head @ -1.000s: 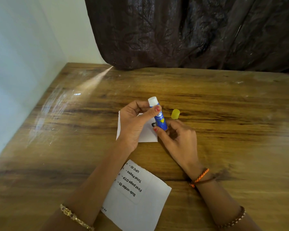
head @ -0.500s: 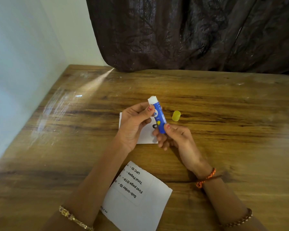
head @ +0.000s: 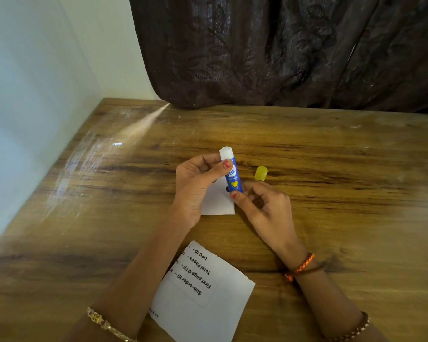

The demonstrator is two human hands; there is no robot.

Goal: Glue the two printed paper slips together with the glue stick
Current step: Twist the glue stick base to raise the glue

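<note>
I see the blue uncapped glue stick (head: 231, 175) held above the wooden worktop (head: 331, 181): my left hand (head: 195, 186) pinches its upper barrel, right hand (head: 265, 206) fingers pinch its base. One white printed paper slip (head: 218, 202) lies beneath, another (head: 203, 290) nearer me; yellow plastic cap (head: 260, 173) beside.

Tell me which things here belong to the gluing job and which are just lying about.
Job:
glue stick, held by left hand and right hand
yellow cap, off, on the table
printed slip
slip under the hands

Lying about:
dark curtain

A dark curtain (head: 282, 50) hangs behind the wooden table (head: 344, 169), with a pale wall (head: 35, 95) alongside.
</note>
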